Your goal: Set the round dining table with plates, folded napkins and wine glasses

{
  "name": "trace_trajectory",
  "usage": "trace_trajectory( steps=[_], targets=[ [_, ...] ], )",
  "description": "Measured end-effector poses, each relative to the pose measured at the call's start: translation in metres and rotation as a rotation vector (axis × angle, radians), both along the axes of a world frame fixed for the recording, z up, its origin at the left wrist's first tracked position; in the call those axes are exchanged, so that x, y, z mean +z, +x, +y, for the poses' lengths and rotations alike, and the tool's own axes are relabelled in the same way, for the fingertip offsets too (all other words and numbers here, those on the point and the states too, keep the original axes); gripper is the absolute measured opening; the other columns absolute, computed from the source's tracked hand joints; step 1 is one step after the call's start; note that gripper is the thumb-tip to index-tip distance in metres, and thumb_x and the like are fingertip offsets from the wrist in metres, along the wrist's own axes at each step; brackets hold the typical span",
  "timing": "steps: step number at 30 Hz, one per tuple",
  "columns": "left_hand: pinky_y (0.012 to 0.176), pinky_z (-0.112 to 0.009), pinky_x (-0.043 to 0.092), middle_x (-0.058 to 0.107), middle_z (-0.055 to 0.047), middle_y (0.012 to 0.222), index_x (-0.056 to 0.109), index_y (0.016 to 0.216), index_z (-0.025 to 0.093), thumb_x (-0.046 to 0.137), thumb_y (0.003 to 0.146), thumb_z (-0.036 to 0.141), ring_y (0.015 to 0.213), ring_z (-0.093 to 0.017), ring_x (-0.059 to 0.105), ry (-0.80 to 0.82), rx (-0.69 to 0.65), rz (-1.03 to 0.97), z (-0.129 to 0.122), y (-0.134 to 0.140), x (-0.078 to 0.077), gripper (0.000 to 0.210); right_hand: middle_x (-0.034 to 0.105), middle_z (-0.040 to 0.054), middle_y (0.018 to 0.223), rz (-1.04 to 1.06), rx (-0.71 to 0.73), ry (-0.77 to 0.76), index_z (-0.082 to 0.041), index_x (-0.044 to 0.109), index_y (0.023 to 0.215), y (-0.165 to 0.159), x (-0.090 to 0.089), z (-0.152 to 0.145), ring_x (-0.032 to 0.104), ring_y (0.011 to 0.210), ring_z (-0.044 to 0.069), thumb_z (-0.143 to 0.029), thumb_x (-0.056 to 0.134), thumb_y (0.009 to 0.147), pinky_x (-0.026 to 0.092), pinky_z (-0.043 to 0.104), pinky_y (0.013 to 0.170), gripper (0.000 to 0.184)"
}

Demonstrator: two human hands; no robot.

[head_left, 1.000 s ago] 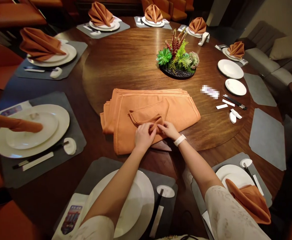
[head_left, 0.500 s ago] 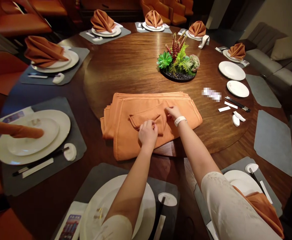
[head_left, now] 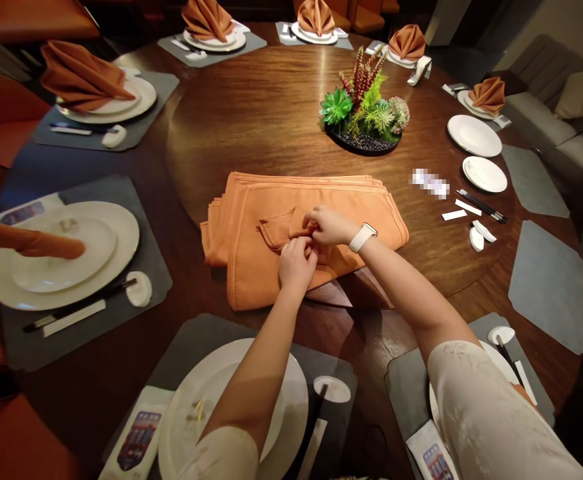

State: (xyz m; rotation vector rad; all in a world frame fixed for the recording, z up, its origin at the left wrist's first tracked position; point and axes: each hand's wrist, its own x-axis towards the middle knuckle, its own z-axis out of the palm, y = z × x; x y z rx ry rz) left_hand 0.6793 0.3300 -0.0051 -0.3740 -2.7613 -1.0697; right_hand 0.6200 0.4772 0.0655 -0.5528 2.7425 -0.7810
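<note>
A partly folded orange cloth napkin [head_left: 277, 230] lies on top of a stack of flat orange napkins [head_left: 251, 273] on the wooden table. My left hand [head_left: 297, 263] pinches the near edge of the folded napkin. Close against it, my right hand [head_left: 327, 227], with a pale watch [head_left: 362, 237] at the wrist, has its fingers bent down onto the same napkin from the far side. The fingertips of both hands nearly meet and hide the fold between them.
Ahead stands a plant arrangement [head_left: 364, 113] in a black dish. White plates [head_left: 474, 135], chopsticks [head_left: 481, 205] and spoon rests lie to the right. A place setting with a large plate [head_left: 181, 400] is under my left forearm. Fan-folded napkins [head_left: 88, 77] stand on plates around the rim.
My right hand has moved left across the folded napkin, up to my left hand. The left hand stays pinched on it. The view has shifted slightly.
</note>
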Motion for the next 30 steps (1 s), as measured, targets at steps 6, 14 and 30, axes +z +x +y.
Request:
trace_trajectory(
  steps=[6, 14, 30],
  targets=[
    [0.076, -0.033, 0.049, 0.07, -0.005, 0.087, 0.064, 0.09, 0.02, 0.064, 0.084, 0.02, 0.079, -0.022, 0.062, 0.148, 0.005, -0.064, -0.013, 0.007, -0.012, 0.005, 0.071, 0.0181, 0.109, -0.072, 0.242, 0.504, -0.009, 0.076, 0.104, 0.009, 0.027, -0.027, 0.067, 0.094, 0.026, -0.013, 0.058, 0.09, 0.046, 0.03, 0.077, 0.023],
    [0.072, -0.031, 0.047, 0.064, -0.002, 0.075, 0.058, 0.076, 0.022, 0.065, 0.082, 0.017, 0.076, -0.02, 0.06, 0.223, -0.016, -0.012, -0.012, 0.011, -0.015, 0.011, 0.06, 0.0187, 0.121, -0.026, 0.363, 0.566, -0.011, 0.074, 0.11, 0.032, 0.02, -0.013, 0.064, 0.099, 0.025, -0.016, 0.053, 0.097, 0.048, 0.032, 0.081, 0.025],
    [0.067, -0.029, 0.049, 0.062, -0.002, 0.081, 0.06, 0.075, 0.02, 0.067, 0.079, 0.015, 0.074, -0.017, 0.059, 0.238, -0.068, -0.069, -0.015, 0.014, -0.026, 0.009, 0.076, 0.0119, 0.112, -0.128, 0.318, 0.457, -0.019, 0.075, 0.116, 0.025, 0.014, -0.002, 0.069, 0.101, 0.024, -0.019, 0.06, 0.092, 0.044, 0.027, 0.076, 0.028]
  ],
)
